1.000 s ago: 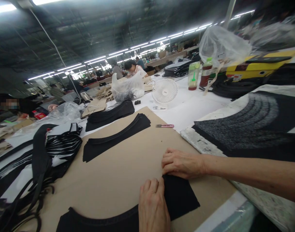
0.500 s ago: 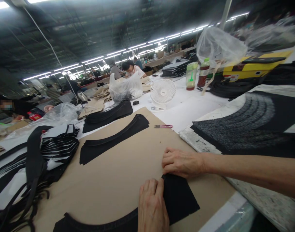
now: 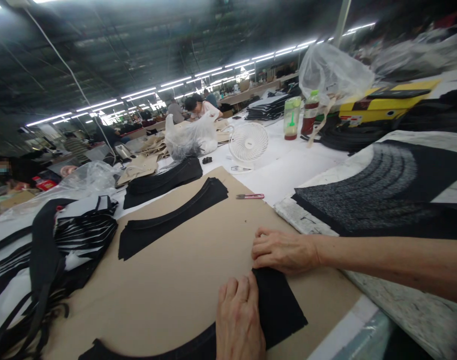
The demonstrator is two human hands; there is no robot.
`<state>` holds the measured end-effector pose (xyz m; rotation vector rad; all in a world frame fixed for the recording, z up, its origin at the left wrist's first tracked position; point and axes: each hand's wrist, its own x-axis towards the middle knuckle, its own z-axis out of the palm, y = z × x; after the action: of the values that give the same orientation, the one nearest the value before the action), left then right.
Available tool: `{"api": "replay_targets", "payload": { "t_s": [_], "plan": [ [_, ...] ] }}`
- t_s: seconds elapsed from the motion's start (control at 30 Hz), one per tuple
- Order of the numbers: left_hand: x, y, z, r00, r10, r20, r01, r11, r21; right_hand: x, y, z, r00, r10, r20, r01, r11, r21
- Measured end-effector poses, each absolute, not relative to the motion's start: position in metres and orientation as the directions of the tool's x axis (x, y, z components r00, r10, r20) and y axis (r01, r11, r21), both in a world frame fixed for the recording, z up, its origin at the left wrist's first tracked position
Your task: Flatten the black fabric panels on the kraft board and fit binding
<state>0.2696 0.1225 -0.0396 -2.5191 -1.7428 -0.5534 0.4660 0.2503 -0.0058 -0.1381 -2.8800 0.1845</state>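
Observation:
A curved black fabric piece (image 3: 279, 305) lies on the tan board (image 3: 183, 270) at the bottom of the view. My right hand (image 3: 283, 250) reaches in from the right, its fingers curled and pinched on the upper edge of the fabric. Beside it, my left hand (image 3: 239, 317) lies across the same piece with fingers bent together at the inner curved edge. Its fingertips are partly hidden, as is the fabric beneath both hands. Farther up the board rests a stack of similar black curved pieces (image 3: 172, 217). Thread snips (image 3: 250, 196) with a pink handle lie near the board's far corner.
At the right, black pieces with grey speckled curves (image 3: 359, 187) lie on a pale slab (image 3: 284, 210). Black-and-white strips (image 3: 82, 235) are heaped at left. Behind stand a white fan (image 3: 248, 144), two bottles (image 3: 310, 112) and a yellow box (image 3: 386, 102). Other people sit farther back.
The view has shifted slightly, so the surroundings sit a little farther left. Both hands keep nearly the same place on the black fabric piece.

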Motion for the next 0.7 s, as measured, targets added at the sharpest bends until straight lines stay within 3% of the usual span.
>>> {"api": "replay_targets", "payload": {
  "t_s": [0.53,0.7],
  "plan": [
    [0.277,0.125,-0.043,0.338,0.87,0.358,0.923,-0.381,0.053,0.476,0.248,-0.002,-0.951,0.149,0.27,0.1,0.977,-0.186],
    [0.277,0.126,-0.045,0.336,0.87,0.36,0.928,-0.371,0.031,0.48,0.248,-0.003,-0.942,0.211,0.261,0.153,0.962,-0.226]
  ]
}}
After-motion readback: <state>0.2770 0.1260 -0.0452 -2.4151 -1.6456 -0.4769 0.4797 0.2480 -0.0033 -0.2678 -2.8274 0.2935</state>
